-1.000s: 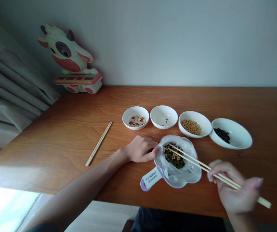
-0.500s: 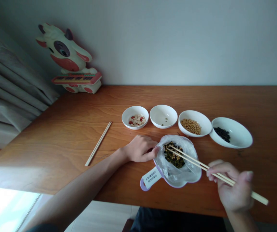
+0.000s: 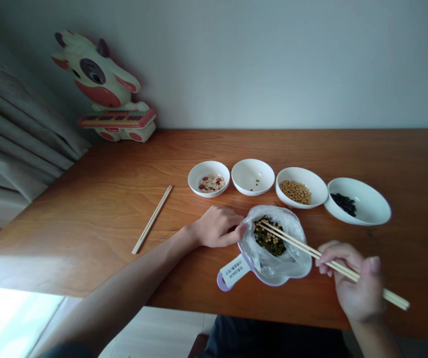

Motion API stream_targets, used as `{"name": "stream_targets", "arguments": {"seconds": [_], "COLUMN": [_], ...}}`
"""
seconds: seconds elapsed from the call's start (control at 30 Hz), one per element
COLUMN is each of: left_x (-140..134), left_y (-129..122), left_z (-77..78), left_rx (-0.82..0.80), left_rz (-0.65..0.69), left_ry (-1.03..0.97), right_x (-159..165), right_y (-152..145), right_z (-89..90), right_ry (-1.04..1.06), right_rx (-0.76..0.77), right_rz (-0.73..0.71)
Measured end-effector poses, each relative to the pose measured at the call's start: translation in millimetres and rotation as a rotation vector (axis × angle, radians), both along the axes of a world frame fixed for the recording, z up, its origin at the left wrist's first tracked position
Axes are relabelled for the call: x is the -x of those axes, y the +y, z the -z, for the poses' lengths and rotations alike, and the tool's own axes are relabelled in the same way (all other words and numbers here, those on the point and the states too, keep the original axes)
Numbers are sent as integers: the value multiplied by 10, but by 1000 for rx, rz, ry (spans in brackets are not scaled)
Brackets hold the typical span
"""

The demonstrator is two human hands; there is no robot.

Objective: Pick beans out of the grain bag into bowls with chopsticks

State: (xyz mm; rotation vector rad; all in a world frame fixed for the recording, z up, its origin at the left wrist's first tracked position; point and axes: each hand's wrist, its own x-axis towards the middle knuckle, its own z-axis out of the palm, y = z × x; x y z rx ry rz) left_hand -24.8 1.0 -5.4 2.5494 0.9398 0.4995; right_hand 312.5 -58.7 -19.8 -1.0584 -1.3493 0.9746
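My right hand point(image 3: 357, 283) is closed round a pair of light wooden chopsticks point(image 3: 299, 243). Their tips are close together among mixed green and yellow beans point(image 3: 269, 241). The beans lie in a clear plastic bag point(image 3: 296, 226) lining a purple-edged scalloped dish point(image 3: 279, 283), whose labelled handle point(image 3: 232, 272) points toward the front left. At the dish's left rim my left hand point(image 3: 219, 226) pinches the bag's edge, with its fingers curled under. Whether a bean sits between the chopstick tips is too small to tell.
Behind the dish stand white bowls: one with red-and-white pieces point(image 3: 212, 184), one with a few green beans point(image 3: 253, 174), one with yellow beans point(image 3: 295, 192), one with black beans point(image 3: 344, 204). Spare chopsticks point(image 3: 152, 220) lie left. A cow-shaped toy keyboard point(image 3: 117, 119) stands far left.
The chopstick tips have drawn closer together in the beans, and my right hand has shifted slightly left. My left hand keeps its place at the dish rim.
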Motion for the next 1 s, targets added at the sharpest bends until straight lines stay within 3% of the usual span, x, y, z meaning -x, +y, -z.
{"name": "stream_targets", "arguments": {"seconds": [0.3,1.0], "left_x": [3,4], "left_y": [-3,-2], "left_z": [-12,1], "left_rx": [5,-13], "left_rz": [-1,5], "left_ry": [9,2], "right_x": [0,-27], "right_y": [-2,137], "right_z": [40,2], "right_ry": [18,209], "right_rx": [17,242], "right_rz": [32,93]}}
